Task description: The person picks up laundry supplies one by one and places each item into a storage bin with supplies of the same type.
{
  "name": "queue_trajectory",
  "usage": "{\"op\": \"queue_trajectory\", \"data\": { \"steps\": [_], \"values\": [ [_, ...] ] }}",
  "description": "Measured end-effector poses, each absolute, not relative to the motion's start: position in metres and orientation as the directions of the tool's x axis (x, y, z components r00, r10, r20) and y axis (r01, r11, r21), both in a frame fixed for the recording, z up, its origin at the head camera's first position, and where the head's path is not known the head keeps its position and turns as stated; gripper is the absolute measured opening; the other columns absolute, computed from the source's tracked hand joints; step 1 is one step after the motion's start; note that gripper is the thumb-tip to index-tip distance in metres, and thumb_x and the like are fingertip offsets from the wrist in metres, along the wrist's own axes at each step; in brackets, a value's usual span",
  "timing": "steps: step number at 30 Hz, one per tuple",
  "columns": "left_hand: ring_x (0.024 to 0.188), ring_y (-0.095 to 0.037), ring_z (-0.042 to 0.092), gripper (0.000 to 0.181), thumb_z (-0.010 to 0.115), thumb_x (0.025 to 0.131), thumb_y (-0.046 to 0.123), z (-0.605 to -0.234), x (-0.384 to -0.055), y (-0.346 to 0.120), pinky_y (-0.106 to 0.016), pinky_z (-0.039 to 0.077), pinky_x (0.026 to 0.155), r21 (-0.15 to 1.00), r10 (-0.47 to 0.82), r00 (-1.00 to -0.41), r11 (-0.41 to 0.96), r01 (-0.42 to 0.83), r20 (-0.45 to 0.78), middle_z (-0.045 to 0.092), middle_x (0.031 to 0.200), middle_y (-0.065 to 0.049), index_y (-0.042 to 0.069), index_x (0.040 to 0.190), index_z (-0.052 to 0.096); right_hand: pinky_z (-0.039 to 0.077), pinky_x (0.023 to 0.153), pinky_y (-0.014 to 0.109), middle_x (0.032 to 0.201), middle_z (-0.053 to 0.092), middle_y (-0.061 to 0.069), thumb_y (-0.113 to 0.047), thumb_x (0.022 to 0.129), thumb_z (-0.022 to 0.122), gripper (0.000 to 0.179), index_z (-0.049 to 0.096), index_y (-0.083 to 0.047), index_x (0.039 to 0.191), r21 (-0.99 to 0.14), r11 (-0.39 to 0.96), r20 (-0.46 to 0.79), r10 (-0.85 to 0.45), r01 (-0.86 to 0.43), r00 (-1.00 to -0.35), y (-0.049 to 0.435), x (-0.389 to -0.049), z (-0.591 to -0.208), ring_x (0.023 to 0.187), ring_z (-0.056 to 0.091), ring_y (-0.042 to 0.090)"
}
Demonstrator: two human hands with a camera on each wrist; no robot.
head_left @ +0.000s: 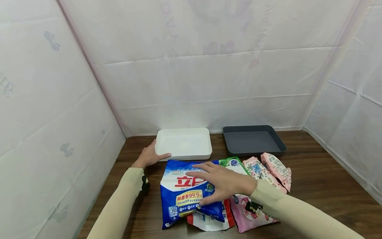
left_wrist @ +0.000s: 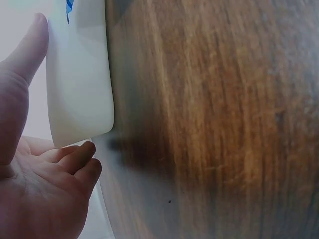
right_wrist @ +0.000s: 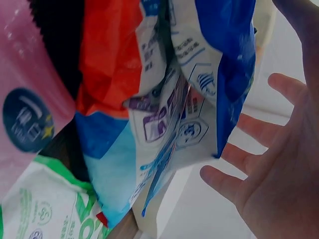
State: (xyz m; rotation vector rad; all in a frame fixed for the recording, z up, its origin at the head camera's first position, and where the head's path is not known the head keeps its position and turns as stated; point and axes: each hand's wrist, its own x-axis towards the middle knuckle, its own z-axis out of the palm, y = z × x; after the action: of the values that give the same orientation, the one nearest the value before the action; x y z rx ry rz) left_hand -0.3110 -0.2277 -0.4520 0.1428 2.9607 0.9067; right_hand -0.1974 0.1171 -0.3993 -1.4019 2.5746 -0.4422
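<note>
At the near left corner of the white tray [head_left: 183, 156], my left hand [head_left: 150, 155] grips it. In the left wrist view, the thumb [left_wrist: 32, 47] lies along the tray's rim and the other fingers [left_wrist: 82, 159] bend around its end. My right hand [head_left: 222, 181] is spread over a large blue laundry detergent bag [head_left: 179, 181], fingers apart. The right wrist view shows the fingers [right_wrist: 254, 159] straight beside the bag's blue edge; whether they touch it I cannot tell. A red-and-white bag [head_left: 209, 223] lies partly beneath the blue one.
A dark grey tray [head_left: 253, 141] stands at the back, right of the white one. Right of the blue bag lie a green-and-white pack [head_left: 237, 166], a pink bag [head_left: 243, 215] and two floral pink packs [head_left: 277, 169]. White sheeting [head_left: 191, 83] encloses the wooden table [head_left: 322, 179] at the back and sides.
</note>
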Motion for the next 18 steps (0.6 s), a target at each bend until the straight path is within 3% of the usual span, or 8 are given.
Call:
{"op": "queue_trajectory", "data": {
  "steps": [11,18],
  "values": [
    [0.136,-0.047,0.045,0.115,0.076,0.084,0.063,-0.4582,-0.3117,-0.2301,-0.068,0.036,0.111,0.565,0.099,-0.995,0.822,0.076,-0.011,0.039,0.157,-0.028,0.004,0.163,0.016,0.039,0.112,0.062,0.167,0.028,0.003,-0.079,0.086,0.059,0.093,0.023,-0.042,0.163,-0.277,0.481,-0.042,-0.871,-0.832,-0.490,0.1086,-0.1898,-0.4006,0.150,0.030,0.029],
    [0.140,-0.048,0.042,0.119,0.076,0.081,0.066,-0.4609,-0.3116,-0.2296,-0.068,0.035,0.112,0.582,0.085,-0.996,0.811,0.061,-0.015,0.037,0.160,-0.025,0.008,0.164,0.014,0.038,0.111,0.065,0.166,0.032,0.005,-0.075,0.086,0.064,0.089,0.026,-0.047,0.161,-0.319,0.478,-0.073,-0.873,-0.818,-0.482,0.1060,-0.1891,-0.4058,0.148,0.034,0.034]
  ]
}}
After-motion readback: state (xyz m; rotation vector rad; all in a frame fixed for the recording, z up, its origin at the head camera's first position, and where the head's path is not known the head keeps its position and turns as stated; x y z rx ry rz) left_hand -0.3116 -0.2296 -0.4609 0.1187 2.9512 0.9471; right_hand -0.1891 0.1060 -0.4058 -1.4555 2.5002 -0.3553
